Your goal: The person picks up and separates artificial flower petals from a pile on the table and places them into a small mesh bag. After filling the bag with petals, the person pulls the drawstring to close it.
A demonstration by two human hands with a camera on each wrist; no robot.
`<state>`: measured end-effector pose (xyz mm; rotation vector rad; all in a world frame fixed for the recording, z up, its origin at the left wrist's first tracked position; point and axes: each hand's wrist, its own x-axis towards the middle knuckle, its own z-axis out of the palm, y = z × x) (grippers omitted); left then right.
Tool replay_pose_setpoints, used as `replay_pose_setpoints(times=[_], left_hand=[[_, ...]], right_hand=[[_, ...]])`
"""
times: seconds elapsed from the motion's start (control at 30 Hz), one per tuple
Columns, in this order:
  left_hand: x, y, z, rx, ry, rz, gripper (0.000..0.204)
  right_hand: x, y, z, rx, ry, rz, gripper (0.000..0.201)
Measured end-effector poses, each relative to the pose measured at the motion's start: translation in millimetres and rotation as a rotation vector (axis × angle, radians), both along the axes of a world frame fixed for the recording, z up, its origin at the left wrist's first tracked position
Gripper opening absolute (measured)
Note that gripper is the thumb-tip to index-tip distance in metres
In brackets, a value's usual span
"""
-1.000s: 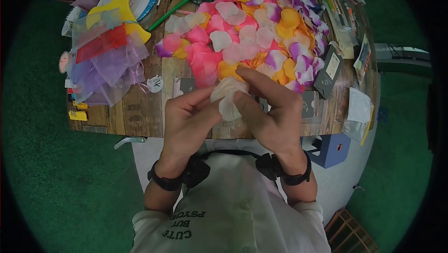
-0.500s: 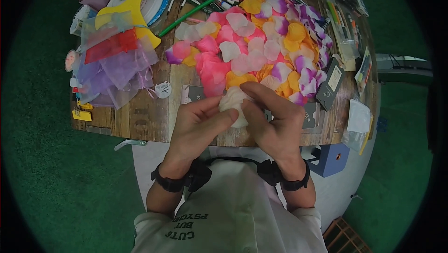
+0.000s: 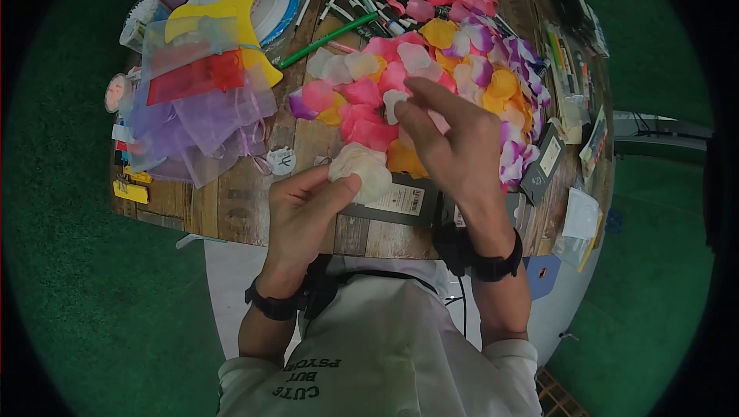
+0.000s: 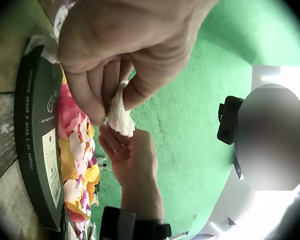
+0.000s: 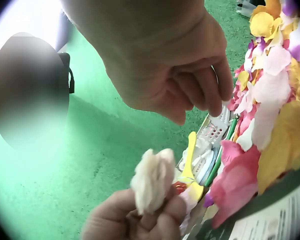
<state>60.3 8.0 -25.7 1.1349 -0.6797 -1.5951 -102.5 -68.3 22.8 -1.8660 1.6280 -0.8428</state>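
Pinched a white petal bundle in the left hand, with the thumb laid over the near side and fingers behind. Saw the bundle just past the left fingertips, held up off the desk. Found the right hand ahead and to the right of the left one, with bent fingers parted from the thumb, grasping nothing visible. Noted loose petals beneath and around the right hand, sheer purple pouches to the left of the left hand, and a green rod beyond both.

Judged the bundle very light, soft and thin-layered, barely slippery, easily creased or spread loose. Judged best held low, at the gathered narrow end, with a light pinch and the frilled edge left free.

Read "forget it I have a great" along the dark box beside the left hand; followed by perhaps "mindset", too blurred there. Noted a white label on the same box, with fine print too small to read. Made out no brand. Read "CUTE BUT PSYCHO", upside down, on the pale shirt behind both hands.
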Motion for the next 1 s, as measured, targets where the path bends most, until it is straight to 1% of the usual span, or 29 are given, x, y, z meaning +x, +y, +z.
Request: replay_pose_setpoints(times=[0.03, 0.1, 0.13, 0.2, 0.23, 0.3, 0.33, 0.4, 0.43, 0.5, 0.53, 0.6, 0.63, 0.7, 0.73, 0.8, 0.83, 0.87, 0.9, 0.93, 1.0], left_hand=[[2.6, 0.0, -1.4, -0.005, 0.008, 0.007, 0.022], [6.0, -0.1, -1.5, -0.011, 0.017, 0.021, 0.025], [6.8, -0.1, -0.3, -0.004, 0.010, 0.023, 0.025], [8.8, 1.1, -1.0, 0.002, 0.005, 0.031, 0.025], [10.0, 2.6, -4.0, -0.002, -0.009, 0.027, 0.024], [12.4, 4.1, -6.4, -0.005, -0.024, 0.031, 0.024], [12.9, 4.4, -6.6, 0.002, -0.023, 0.032, 0.023], [13.3, 4.2, -6.1, 0.007, -0.022, 0.038, 0.021], [13.5, 3.7, -5.3, 0.008, -0.009, 0.036, 0.021], [13.7, 2.9, -2.9, 0.012, 0.003, 0.040, 0.021], [13.7, 2.3, -1.0, 0.010, 0.004, 0.037, 0.021], [14.2, 1.9, -0.6, 0.011, 0.003, 0.031, 0.021], [14.2, 1.6, -1.7, 0.005, 0.004, 0.034, 0.022], [13.6, 0.8, -2.1, 0.000, 0.005, 0.036, 0.022], [12.9, -0.4, -1.7, 0.006, 0.008, 0.059, 0.022], [11.6, -2.9, -1.8, 0.011, 0.011, 0.079, 0.023], [10.6, -4.1, -2.2, 0.010, 0.015, 0.122, 0.023], [9.3, -5.8, -2.6, 0.007, 0.020, 0.166, 0.023], [8.0, -7.6, -2.0, 0.007, 0.022, 0.163, 0.023], [6.8, -9.3, -0.9, 0.033, 0.026, 0.182, 0.022], [2.5, -13.4, -0.7, 0.059, 0.030, 0.189, 0.020]], right_hand=[[3.0, -11.8, -5.7, 0.000, 0.003, 0.003, 0.027], [9.8, -32.8, -17.8, -0.313, 0.142, 0.121, 0.022], [14.4, -41.5, -17.8, -0.314, 0.143, 0.128, 0.022], [22.3, -57.0, -16.2, -0.155, 0.449, 0.183, 0.032], [23.5, -66.4, -19.4, -0.156, 0.449, 0.189, 0.032], [25.1, -83.5, -29.0, -0.421, 0.556, 0.473, 0.037], [27.1, -87.8, -32.0, -0.422, 0.554, 0.478, 0.037], [31.0, -94.9, -36.0, -0.439, 0.628, 0.632, 0.039], [32.3, -99.9, -41.4, -0.441, 0.626, 0.637, 0.039], [34.9, -106.8, -50.2, -0.567, 0.647, 0.697, 0.025], [34.8, -107.9, -50.7, -0.567, 0.645, 0.700, 0.025], [33.7, -109.5, -48.2, -0.560, 0.749, 0.708, 0.028], [32.3, -109.5, -45.2, -0.560, 0.748, 0.710, 0.028], [25.7, -106.2, -37.8, -0.473, 0.593, 0.715, 0.030], [20.8, -105.2, -34.9, -0.472, 0.593, 0.712, 0.030], [10.6, -102.0, -29.1, -0.513, 0.483, 0.588, 0.021], [6.0, -96.0, -25.2, -0.512, 0.484, 0.585, 0.021], [1.3, -87.2, -20.5, -0.387, 0.294, 0.428, 0.019], [-2.6, -78.0, -15.9, -0.260, 0.107, 0.269, 0.018], [-5.3, -69.4, -12.2, -0.259, 0.110, 0.264, 0.018], [-9.6, -52.6, -4.4, 0.027, -0.304, 0.025, 0.019]])
